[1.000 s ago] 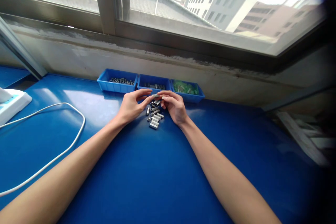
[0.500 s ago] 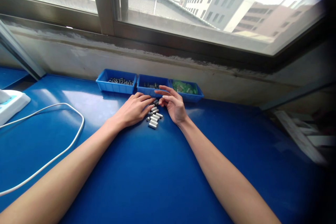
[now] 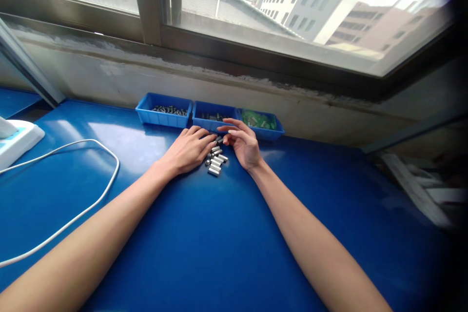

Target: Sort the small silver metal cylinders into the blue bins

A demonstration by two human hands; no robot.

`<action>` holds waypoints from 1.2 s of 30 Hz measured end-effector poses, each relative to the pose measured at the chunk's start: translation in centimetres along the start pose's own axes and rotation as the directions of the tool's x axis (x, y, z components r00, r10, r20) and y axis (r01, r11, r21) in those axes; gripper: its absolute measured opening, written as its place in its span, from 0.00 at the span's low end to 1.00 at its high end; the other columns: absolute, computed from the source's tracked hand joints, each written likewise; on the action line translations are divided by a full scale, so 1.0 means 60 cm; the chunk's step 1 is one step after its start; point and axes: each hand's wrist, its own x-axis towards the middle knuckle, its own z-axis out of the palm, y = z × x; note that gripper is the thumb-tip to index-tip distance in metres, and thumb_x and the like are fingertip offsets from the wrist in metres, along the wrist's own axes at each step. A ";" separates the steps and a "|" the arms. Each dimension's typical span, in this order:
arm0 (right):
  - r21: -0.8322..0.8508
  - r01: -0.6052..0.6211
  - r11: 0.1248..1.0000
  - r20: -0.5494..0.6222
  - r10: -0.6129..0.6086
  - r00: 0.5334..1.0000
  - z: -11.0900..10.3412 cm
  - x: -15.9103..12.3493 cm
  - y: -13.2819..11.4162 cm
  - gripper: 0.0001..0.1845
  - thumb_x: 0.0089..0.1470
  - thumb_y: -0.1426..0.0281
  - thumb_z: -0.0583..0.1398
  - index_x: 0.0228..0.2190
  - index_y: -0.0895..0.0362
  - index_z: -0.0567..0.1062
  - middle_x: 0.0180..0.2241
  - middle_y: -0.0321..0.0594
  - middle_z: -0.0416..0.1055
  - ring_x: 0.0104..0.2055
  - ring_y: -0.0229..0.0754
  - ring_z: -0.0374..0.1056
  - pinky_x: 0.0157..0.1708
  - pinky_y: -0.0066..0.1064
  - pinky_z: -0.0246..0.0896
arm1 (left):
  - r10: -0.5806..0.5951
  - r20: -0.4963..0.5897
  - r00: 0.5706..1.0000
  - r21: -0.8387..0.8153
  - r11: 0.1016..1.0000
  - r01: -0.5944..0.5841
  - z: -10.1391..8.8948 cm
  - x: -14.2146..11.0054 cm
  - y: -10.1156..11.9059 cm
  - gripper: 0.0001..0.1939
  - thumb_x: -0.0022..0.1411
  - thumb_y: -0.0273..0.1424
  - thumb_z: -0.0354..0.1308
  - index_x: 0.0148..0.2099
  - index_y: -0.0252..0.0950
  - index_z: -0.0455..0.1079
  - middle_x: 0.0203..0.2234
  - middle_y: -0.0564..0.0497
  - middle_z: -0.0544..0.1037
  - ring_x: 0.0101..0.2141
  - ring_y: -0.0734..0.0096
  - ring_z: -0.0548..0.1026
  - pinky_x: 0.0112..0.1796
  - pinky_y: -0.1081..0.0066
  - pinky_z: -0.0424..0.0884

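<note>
Several small silvery metal pieces point(image 3: 215, 162), shaped like short hexagonal rods, lie in a loose cluster between my hands, with a few darker ones at the far end. My left hand point(image 3: 192, 149) rests palm down at the cluster's left side, fingers stretched out and their tips at the pieces. On the right, my right hand point(image 3: 245, 145) is raised on its side, fingers curved but apart. Its lower fingertips are close to the dark pieces; whether they touch one I cannot tell. I see nothing held in either hand.
Behind my hands stand three blue bins: the left bin point(image 3: 161, 118) and middle bin point(image 3: 204, 122) contain small metal parts, the right bin point(image 3: 274, 135) a green bag. A white cable point(image 3: 116, 168) and a white power strip point(image 3: 25, 142) lie at left. A window frame point(image 3: 234, 48) rises behind.
The whole view has shifted slightly. My hands keep nearly the same place and pose around the metal pieces, which stay in much the same arrangement.
</note>
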 end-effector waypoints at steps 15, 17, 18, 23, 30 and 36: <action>0.008 0.000 1.000 0.008 0.000 1.000 -0.002 0.003 0.003 0.18 0.48 0.67 0.62 0.43 0.54 0.77 0.36 0.39 0.78 0.28 0.38 0.66 0.34 0.35 0.64 | 0.008 0.050 0.999 0.043 0.999 -0.011 -0.001 0.002 0.010 0.26 0.75 0.46 0.39 0.63 0.40 0.68 0.60 0.44 0.71 0.55 0.55 0.68 0.55 0.56 0.63; 0.004 -0.003 1.000 0.008 0.003 1.000 -0.001 0.003 0.003 0.18 0.48 0.67 0.61 0.43 0.54 0.77 0.35 0.39 0.78 0.28 0.38 0.66 0.34 0.35 0.64 | -0.020 0.020 1.000 0.066 0.998 0.018 -0.004 0.002 0.009 0.26 0.76 0.45 0.39 0.61 0.38 0.70 0.57 0.42 0.73 0.54 0.54 0.68 0.54 0.56 0.64; -0.001 -0.005 1.000 0.005 0.005 1.000 -0.001 0.003 0.002 0.18 0.48 0.67 0.61 0.43 0.54 0.77 0.35 0.39 0.78 0.28 0.38 0.66 0.34 0.35 0.64 | -0.031 0.010 0.999 0.077 0.997 0.030 -0.006 0.001 0.007 0.26 0.76 0.44 0.38 0.59 0.38 0.72 0.55 0.42 0.74 0.53 0.54 0.69 0.53 0.56 0.65; 0.017 -0.009 1.000 -0.001 0.009 1.000 0.000 0.003 0.002 0.17 0.48 0.68 0.62 0.43 0.55 0.78 0.35 0.39 0.78 0.27 0.38 0.66 0.33 0.34 0.62 | -0.058 -0.019 0.998 0.054 0.997 0.059 -0.012 -0.006 -0.014 0.23 0.76 0.37 0.40 0.54 0.37 0.76 0.50 0.43 0.75 0.48 0.59 0.72 0.53 0.58 0.67; 0.027 -0.009 1.000 0.014 0.009 1.000 -0.004 0.005 0.006 0.18 0.48 0.68 0.62 0.43 0.56 0.78 0.34 0.39 0.79 0.27 0.37 0.66 0.32 0.32 0.62 | -0.053 -0.050 0.997 -0.030 0.998 0.052 -0.002 -0.013 -0.042 0.16 0.71 0.31 0.51 0.51 0.34 0.77 0.46 0.43 0.79 0.45 0.56 0.73 0.49 0.58 0.72; 0.023 -0.007 1.000 0.025 0.006 1.000 -0.004 0.006 0.008 0.17 0.48 0.68 0.62 0.43 0.56 0.78 0.34 0.39 0.79 0.27 0.36 0.67 0.33 0.32 0.62 | -0.113 -0.242 0.964 -0.154 0.985 0.077 -0.004 -0.011 -0.027 0.13 0.69 0.30 0.54 0.50 0.37 0.78 0.40 0.44 0.77 0.42 0.60 0.75 0.47 0.61 0.73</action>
